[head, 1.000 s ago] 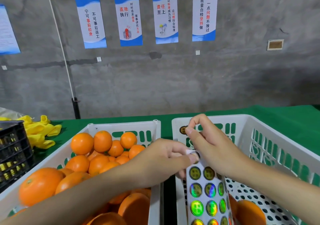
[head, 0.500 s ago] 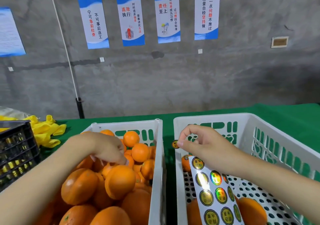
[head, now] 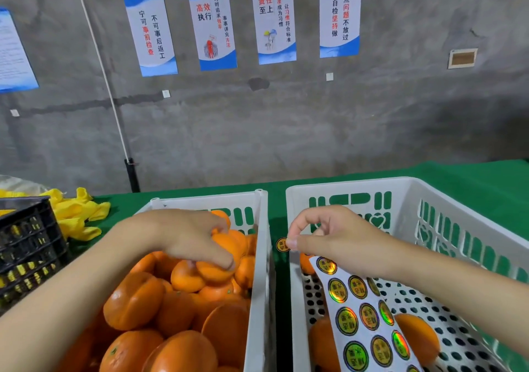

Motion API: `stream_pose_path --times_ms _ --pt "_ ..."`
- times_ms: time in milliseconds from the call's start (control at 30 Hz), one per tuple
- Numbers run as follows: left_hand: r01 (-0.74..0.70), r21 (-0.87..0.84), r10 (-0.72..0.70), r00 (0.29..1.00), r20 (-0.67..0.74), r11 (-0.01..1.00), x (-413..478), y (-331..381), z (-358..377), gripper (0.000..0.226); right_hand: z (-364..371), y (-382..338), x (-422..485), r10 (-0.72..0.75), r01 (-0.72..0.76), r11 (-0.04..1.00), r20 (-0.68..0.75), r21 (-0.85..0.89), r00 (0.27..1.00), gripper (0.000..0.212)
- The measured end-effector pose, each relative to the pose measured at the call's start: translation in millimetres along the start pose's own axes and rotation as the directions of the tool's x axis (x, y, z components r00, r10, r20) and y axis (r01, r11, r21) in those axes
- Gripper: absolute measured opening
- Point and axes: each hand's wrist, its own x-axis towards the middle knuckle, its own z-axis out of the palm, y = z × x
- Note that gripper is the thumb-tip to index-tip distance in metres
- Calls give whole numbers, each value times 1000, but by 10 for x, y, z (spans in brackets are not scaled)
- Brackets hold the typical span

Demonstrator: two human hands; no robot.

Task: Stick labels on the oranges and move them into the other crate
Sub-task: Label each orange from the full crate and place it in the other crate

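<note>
In the left crate (head: 206, 200), piled high with oranges (head: 134, 300), the left hand (head: 186, 237) is reaching in palm down, fingers and thumb curling round one orange (head: 230, 247) near the far right corner. That orange is sitting on top of the pile, glossy, evenly orange, partly hidden under the fingers.

The right hand (head: 337, 240) is hovering over the near left part of the right crate (head: 343, 184), fingers curled. Thumb and forefinger tip are pinching a round gold label (head: 282, 244) with dark print, which is sticking out over the gap between the crates. A white sheet (head: 360, 314) of shiny green-gold round labels is hanging down from under the palm; which fingers are holding it, cannot tell. The sheet is covering part of the few oranges lying on the perforated floor of the right crate.

Both crates are standing side by side on a green cloth (head: 472, 177). A black crate (head: 25, 243) and yellow gloves (head: 74, 214) are lying at far left. Posters (head: 211, 22) are hanging on the grey wall.
</note>
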Motion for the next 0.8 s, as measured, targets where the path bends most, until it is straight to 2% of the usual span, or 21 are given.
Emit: stream_pose_path --times_ms 67,133,233,400,533,800 --pt "-89 -105 58 963 -263 990 50 61 38 41 -26 -18 8 5 -5 1000 -31 15 1000 8" --pt "-207 -171 102 871 -481 963 101 171 131 45 -58 -45 24 3 0 999 -73 46 997 7" --pt "-357 -253 129 769 -626 899 159 363 321 64 -100 -71 49 7 10 992 -131 126 991 5" --pt "-469 -230 224 726 -651 853 221 474 515 78 -105 -91 43 33 -2 980 -159 197 987 5" --pt "-497 -113 332 715 -615 860 252 481 571 78 -57 -96 36 54 -25 980 -138 199 989 4" --pt "-516 -66 390 718 -577 854 263 501 544 71 -35 -86 49 137 -107 970 -128 217 982 6"
